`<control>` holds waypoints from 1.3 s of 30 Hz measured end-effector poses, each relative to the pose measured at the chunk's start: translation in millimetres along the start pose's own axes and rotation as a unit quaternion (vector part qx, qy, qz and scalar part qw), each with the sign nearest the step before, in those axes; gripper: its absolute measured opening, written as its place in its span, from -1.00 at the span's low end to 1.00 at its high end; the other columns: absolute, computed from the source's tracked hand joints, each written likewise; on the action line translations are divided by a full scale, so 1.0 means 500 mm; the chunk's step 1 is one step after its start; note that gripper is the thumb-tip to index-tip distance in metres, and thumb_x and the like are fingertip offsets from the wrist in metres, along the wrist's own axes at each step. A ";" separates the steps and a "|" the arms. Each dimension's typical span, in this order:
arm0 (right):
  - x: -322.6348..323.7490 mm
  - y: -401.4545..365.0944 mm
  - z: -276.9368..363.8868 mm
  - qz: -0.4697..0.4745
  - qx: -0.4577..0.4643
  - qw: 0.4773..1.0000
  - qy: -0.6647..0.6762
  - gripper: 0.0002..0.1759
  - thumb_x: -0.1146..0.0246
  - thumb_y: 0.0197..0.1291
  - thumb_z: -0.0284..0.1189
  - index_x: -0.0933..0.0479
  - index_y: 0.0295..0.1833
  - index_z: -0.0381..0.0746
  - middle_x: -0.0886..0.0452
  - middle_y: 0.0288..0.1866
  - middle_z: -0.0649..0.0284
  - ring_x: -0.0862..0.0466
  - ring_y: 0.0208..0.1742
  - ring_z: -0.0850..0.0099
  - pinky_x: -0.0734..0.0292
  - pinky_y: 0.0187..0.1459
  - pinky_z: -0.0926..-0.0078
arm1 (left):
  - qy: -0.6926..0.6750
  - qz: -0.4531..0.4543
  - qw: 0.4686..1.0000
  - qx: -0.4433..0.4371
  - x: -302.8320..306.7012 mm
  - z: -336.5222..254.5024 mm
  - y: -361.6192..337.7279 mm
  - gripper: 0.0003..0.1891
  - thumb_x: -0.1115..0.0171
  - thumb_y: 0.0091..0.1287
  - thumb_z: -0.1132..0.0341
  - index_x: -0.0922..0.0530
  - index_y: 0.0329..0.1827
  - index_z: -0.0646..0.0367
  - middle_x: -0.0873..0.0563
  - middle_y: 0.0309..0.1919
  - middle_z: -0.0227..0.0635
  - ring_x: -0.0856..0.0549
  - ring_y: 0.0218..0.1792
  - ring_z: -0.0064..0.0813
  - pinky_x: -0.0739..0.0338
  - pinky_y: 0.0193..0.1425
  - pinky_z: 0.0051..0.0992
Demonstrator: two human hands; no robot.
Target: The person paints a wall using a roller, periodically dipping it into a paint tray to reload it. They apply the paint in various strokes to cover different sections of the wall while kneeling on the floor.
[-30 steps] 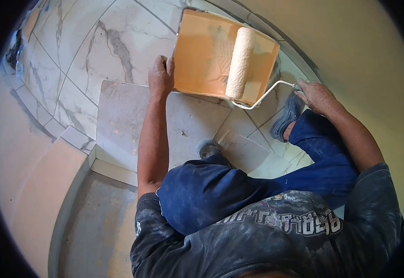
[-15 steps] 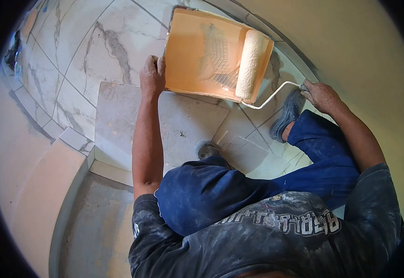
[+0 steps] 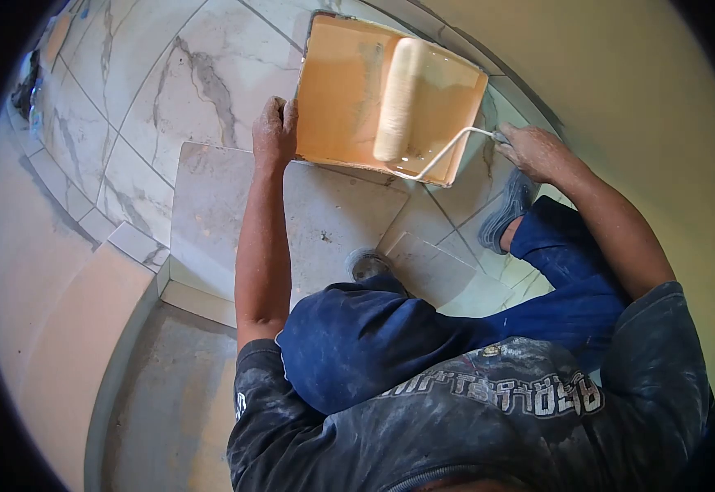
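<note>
My left hand (image 3: 274,134) grips the left edge of a paint tray (image 3: 334,90) coated with pale orange paint. Closed around the handle of a paint roller (image 3: 398,98) is my right hand (image 3: 537,152), off the tray's right side. The roller's fluffy cover, loaded with cream-coloured paint, lies across the middle of the tray and looks slightly blurred. Its bent white wire frame (image 3: 443,154) reaches over the tray's near right corner to the handle. Wet paint pools in the tray to the right of the cover.
Marble-patterned tiles (image 3: 202,82) cover the floor. A loose grey board or slab (image 3: 210,197) lies between the tray and my shoes (image 3: 509,215). On the left a step edge (image 3: 140,246) drops to a lower grey floor (image 3: 161,385). A yellowish wall (image 3: 619,74) rises at right.
My right hand has moved left, carrying the roller from the tray's right end to its middle. Wet paint now shows where the roller was. My left hand still holds the tray.
</note>
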State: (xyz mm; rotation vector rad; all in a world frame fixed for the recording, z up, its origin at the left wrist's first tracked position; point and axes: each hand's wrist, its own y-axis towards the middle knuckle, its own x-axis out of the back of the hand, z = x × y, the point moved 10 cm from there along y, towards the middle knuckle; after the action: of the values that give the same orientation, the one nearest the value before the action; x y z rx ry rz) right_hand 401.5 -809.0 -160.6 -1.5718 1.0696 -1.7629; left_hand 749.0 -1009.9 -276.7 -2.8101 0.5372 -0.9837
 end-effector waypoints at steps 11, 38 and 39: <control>0.015 -0.004 0.035 -0.017 -0.001 1.000 0.023 -0.56 -0.05 0.45 -0.09 -0.43 0.13 -0.26 -0.66 -0.11 -0.16 -0.63 -0.01 -0.14 -0.49 0.01 -0.11 | 0.003 -0.009 1.000 -0.010 0.003 -0.003 0.000 -0.67 -0.19 0.45 0.12 -0.52 -0.26 0.27 -0.66 -0.47 0.05 -0.65 -0.40 0.07 -0.50 -0.28 -0.15; 0.025 0.021 0.053 -0.021 0.008 1.000 0.013 -0.59 -0.06 0.46 -0.14 -0.40 0.10 -0.28 -0.65 -0.15 -0.20 -0.63 -0.02 -0.19 -0.48 0.01 -0.15 | 0.006 -0.003 1.000 -0.007 -0.001 0.004 0.002 -0.67 -0.21 0.44 0.12 -0.53 -0.27 0.27 -0.65 -0.50 0.00 -0.64 -0.45 -0.04 -0.51 -0.30 -0.20; 0.028 0.021 0.060 -0.021 0.010 1.000 0.013 -0.59 -0.06 0.46 -0.14 -0.40 0.10 -0.28 -0.65 -0.15 -0.20 -0.63 -0.02 -0.19 -0.48 0.01 -0.15 | 0.010 -0.006 1.000 -0.011 0.001 0.001 0.003 -0.67 -0.21 0.44 0.12 -0.52 -0.27 0.27 -0.65 -0.50 0.00 -0.64 -0.45 -0.03 -0.50 -0.30 -0.20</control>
State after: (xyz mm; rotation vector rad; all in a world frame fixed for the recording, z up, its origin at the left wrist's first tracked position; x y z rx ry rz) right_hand 427.1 -832.1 -161.8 -1.5748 1.0356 -1.8213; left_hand 749.3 -1011.8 -277.0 -2.8297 0.5364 -1.0161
